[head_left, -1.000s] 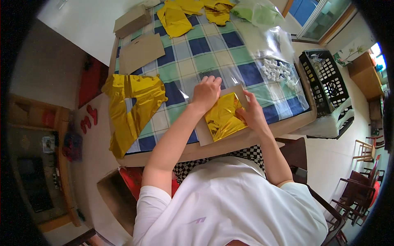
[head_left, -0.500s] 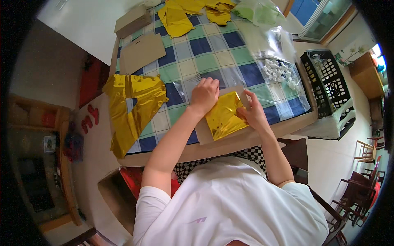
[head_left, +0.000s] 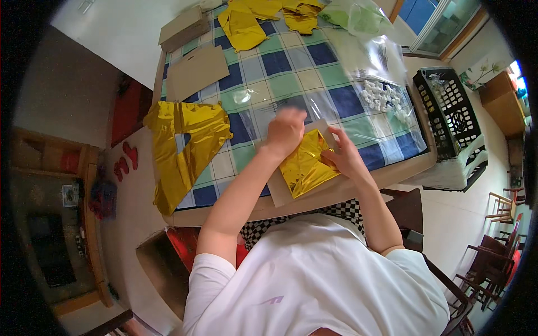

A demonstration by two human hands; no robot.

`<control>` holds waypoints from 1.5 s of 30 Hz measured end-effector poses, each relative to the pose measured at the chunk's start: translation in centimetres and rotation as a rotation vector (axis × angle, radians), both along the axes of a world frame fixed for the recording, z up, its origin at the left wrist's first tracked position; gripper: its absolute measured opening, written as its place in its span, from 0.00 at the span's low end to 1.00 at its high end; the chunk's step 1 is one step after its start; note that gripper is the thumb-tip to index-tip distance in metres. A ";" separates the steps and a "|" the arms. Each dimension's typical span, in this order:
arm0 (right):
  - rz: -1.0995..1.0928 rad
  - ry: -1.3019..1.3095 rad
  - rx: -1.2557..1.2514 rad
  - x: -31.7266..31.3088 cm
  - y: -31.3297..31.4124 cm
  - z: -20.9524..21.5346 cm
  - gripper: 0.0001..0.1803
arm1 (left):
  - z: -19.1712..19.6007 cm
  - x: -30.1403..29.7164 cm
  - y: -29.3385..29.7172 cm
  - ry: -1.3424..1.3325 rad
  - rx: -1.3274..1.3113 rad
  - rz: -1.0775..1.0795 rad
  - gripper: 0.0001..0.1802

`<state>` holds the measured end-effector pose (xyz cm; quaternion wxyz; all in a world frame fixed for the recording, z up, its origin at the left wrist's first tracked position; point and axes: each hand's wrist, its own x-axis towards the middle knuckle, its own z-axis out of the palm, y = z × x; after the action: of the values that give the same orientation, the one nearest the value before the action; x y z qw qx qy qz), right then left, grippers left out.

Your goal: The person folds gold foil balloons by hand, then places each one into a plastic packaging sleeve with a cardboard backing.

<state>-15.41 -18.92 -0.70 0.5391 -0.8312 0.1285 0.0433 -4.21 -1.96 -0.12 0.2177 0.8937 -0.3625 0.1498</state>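
Observation:
A folded packet of shiny gold foil (head_left: pixel 308 168) lies on a piece of brown cardboard (head_left: pixel 278 192) at the table's near edge. My right hand (head_left: pixel 347 157) grips their right side, its thumb on the foil and its fingers along the cardboard's edge. At the upper left of the packet my left hand (head_left: pixel 286 133) is curled closed, its fingertips smeared by motion. Clear plastic film (head_left: pixel 320 107) spreads over the cloth just beyond that hand. Whatever the left fingers pinch is hidden.
Larger gold foil sheets lie at the left (head_left: pixel 193 145) and far side (head_left: pixel 241 28) of the checked tablecloth (head_left: pixel 280 70). Cardboard sheets (head_left: pixel 199 70) and a cardboard stack (head_left: pixel 182 28) sit far left. Clear bags (head_left: pixel 375 59), small white pieces (head_left: pixel 381 95) and a black crate (head_left: pixel 448 112) are at right.
My left hand has shifted slightly right over the packet's corner. The foil and cardboard have slid a little toward me, with my right hand still on them.

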 end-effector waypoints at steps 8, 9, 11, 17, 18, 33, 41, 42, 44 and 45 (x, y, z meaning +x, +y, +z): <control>-0.058 -0.111 0.030 1.6 0.7 -1.3 0.36 | -0.1 -0.8 0.7 0.071 -0.016 0.010 0.04; -0.078 -0.078 -0.062 1.7 1.0 -0.9 0.36 | 0.2 -0.9 0.9 0.130 -0.032 0.011 0.04; -0.093 -0.140 -0.146 1.9 2.1 0.1 0.35 | 0.8 -0.7 2.0 0.203 -0.087 0.052 0.05; -0.062 -0.294 -0.383 3.2 -0.5 -0.1 0.26 | -2.0 0.6 11.0 0.323 -0.517 0.409 0.14; -0.068 -0.452 -0.413 4.0 -1.4 -0.7 0.23 | -2.1 0.5 11.9 0.558 -0.674 0.448 0.17; -0.022 0.224 0.281 3.0 -1.3 0.5 0.07 | 0.3 -4.9 13.2 1.394 -0.884 0.445 0.10; 0.045 0.381 0.244 -1.4 -3.2 0.6 0.06 | 0.3 -10.4 12.4 1.438 -0.954 0.528 0.08; 0.047 0.383 0.245 -2.0 -3.3 0.6 0.06 | 0.2 -11.0 12.2 1.439 -0.955 0.532 0.08; 0.027 0.420 0.302 -3.1 -3.3 0.7 0.06 | 0.0 -12.4 12.0 1.417 -0.962 0.570 0.08; 0.023 0.420 0.305 -3.9 -3.2 0.8 0.06 | -0.2 -13.2 12.0 1.411 -0.938 0.583 0.08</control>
<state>-19.33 -22.09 0.13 0.6190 -0.7147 0.2203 0.2399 -17.38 10.07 -0.33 0.6862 0.6537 0.1957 -0.2522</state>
